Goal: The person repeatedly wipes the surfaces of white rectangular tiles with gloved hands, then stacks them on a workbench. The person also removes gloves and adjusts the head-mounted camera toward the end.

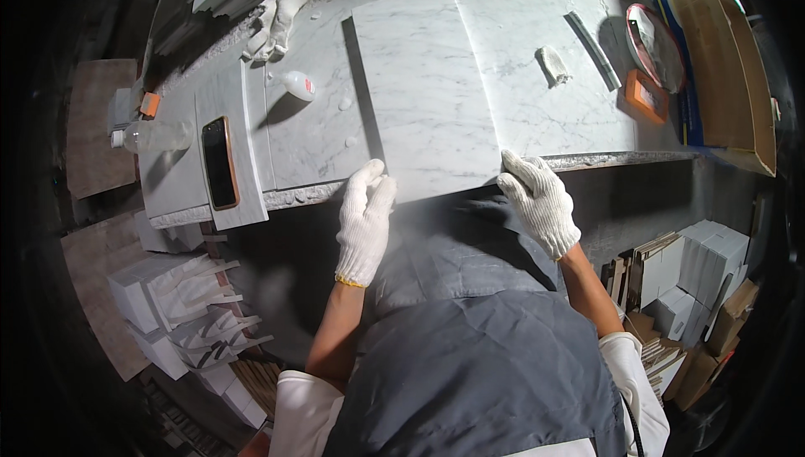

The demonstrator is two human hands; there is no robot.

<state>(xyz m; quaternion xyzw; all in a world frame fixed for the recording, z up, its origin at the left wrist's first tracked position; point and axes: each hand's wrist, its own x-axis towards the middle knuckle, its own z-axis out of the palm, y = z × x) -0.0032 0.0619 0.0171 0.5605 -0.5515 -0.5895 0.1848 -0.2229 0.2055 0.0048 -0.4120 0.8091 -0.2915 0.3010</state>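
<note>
A long pale marble slab with grey veins lies lengthwise away from me on the marble-topped bench. Its near end juts past the bench's rough front edge, toward my dark apron. Both hands wear white knitted gloves. My left hand grips the slab's near left corner, its fingers along the edge. At the near right edge, my right hand holds the same slab with bent fingers; the thumb side is partly hidden.
Left on the bench are spare gloves, a small white bottle, a phone and a clear bottle. Rightward lie a white cloth piece, a narrow bar, an orange box and a cardboard box.
</note>
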